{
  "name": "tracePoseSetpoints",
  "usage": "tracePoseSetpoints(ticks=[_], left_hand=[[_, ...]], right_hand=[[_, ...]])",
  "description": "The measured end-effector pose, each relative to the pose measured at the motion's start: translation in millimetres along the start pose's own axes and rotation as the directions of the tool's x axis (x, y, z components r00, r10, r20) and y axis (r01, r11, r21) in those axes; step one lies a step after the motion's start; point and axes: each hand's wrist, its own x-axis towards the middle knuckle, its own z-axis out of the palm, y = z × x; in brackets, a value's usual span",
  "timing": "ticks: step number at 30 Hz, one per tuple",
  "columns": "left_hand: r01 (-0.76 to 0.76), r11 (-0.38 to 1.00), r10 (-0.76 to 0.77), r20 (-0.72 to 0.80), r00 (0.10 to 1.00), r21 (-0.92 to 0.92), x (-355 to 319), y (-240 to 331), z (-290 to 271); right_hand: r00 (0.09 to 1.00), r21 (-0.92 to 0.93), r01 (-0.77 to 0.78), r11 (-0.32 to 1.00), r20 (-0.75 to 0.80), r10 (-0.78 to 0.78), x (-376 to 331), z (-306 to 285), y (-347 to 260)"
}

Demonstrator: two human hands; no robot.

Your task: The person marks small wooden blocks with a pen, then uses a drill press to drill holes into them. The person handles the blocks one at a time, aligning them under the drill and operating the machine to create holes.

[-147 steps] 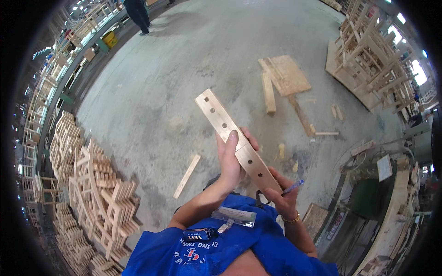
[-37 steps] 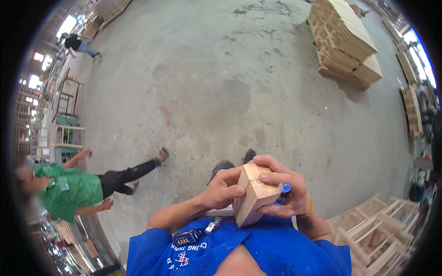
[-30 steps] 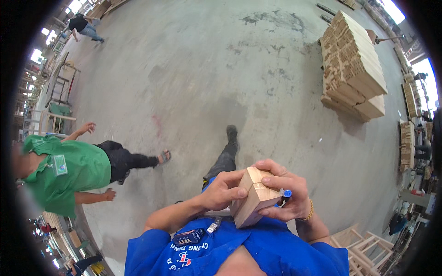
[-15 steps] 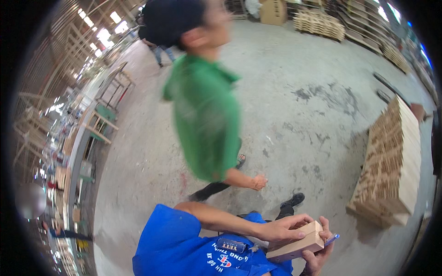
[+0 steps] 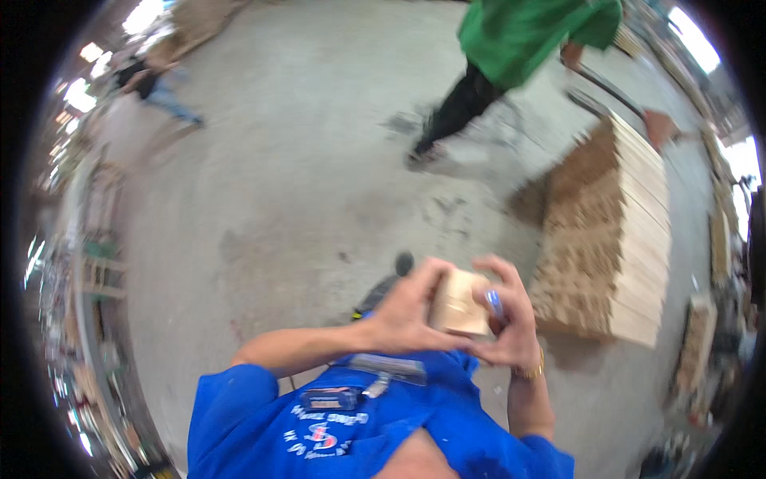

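A pale wooden board (image 5: 459, 302) is held end-on in front of my chest, so only its short end and a bit of its face show. My left hand (image 5: 403, 315) grips it from the left side. My right hand (image 5: 511, 319) grips it from the right and also has a blue pen (image 5: 495, 303) tucked between its fingers. My blue shirt fills the lower middle of the view. A dark shoe (image 5: 403, 263) shows on the concrete just beyond my hands.
A tall stack of pale wooden boards (image 5: 614, 231) stands on the concrete floor (image 5: 279, 176) to the right. A person in a green top and dark trousers (image 5: 511, 48) walks at the top. Another person (image 5: 155, 88) is far off at upper left. Racks line the left edge.
The view has swung round: the person in green has gone from close in front to the top of the picture, and the board stack is now nearer on the right. Both hands keep hold of the board.
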Motion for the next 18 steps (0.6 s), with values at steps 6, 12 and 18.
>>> tracePoseSetpoints(ticks=[6, 12, 18], left_hand=[[-0.607, 0.786, 0.610, 0.016, 0.792, 0.115, 177.4, -15.2, -40.2], [-0.694, 0.677, 0.696, 0.094, 0.712, 0.244, 339.2, 0.9, -85.2], [-0.666, 0.646, 0.669, 0.142, 0.729, 0.373, 495.2, 30.8, -104.3]], right_hand=[[0.867, 0.689, 0.402, 0.603, -0.498, -0.010, 82.9, -120.5, 78.6], [0.790, 0.561, 0.330, 0.759, -0.605, 0.103, 189.7, -175.2, 139.7], [0.777, 0.580, 0.184, 0.794, -0.580, 0.243, 267.2, -259.6, 209.1]])
